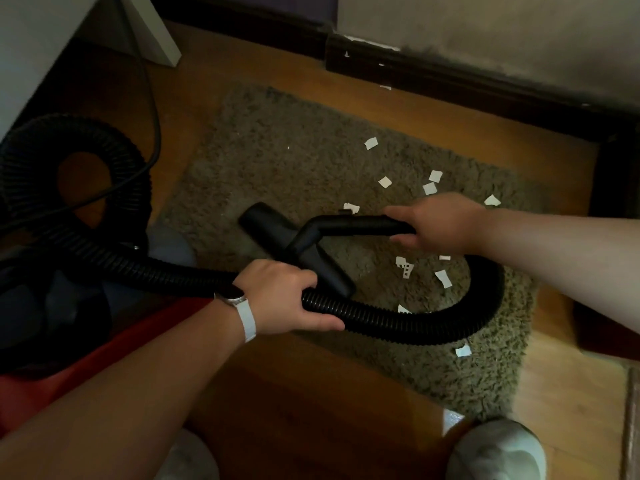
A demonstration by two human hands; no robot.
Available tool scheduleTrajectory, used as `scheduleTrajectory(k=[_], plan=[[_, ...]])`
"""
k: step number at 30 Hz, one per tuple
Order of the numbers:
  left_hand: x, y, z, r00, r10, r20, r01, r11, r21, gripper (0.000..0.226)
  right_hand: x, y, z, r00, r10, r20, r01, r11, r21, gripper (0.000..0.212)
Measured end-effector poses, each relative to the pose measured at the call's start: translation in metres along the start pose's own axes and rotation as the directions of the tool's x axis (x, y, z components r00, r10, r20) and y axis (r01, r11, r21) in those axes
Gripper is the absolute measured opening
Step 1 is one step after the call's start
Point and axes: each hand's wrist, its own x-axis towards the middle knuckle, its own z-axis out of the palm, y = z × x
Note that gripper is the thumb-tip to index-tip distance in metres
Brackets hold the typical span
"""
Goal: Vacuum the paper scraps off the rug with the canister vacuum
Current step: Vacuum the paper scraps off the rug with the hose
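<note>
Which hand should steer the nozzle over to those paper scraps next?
Right. The right hand grips the rigid wand joined to the nozzle, nearest the scraps; the left hand only holds the flexible hose.

You are gripping a hose (381,318) of black ribbed plastic, faintly shining along its ridges, and a wand (356,225) of smooth, matt black plastic. You are working over a rug (311,150) of rough, shaggy cloth pile, with paper scraps (370,143) lying thin and matt white on it. The wooden floor (311,393) is gleaming smooth around it.
</note>
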Motion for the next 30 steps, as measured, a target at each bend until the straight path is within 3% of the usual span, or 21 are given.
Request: scheduleTrajectory(k=[6,14,25,30], plan=[[0.007,0.005,-0.010,0.999,-0.016,-0.048,0.016,1.000,-0.002,0.068,-0.031,0.040,-0.004,0.969,0.244,0.041,-0.246,0.968,0.059,0.037],[0.015,0.009,-0.016,0.999,-0.019,-0.041,0.019,1.000,0.009,0.066,-0.052,0.051,0.004,0.923,0.382,0.041,-0.384,0.921,0.065,0.054],[0.014,0.014,-0.016,0.998,0.001,-0.070,-0.001,1.000,-0.007,0.069,-0.063,0.058,0.009,0.888,0.455,0.066,-0.460,0.875,0.150,0.045],[0.010,0.013,-0.015,0.998,0.009,-0.059,-0.010,1.000,-0.007,0.069,-0.047,0.043,0.005,0.914,0.402,0.056,-0.406,0.907,0.114,0.040]])
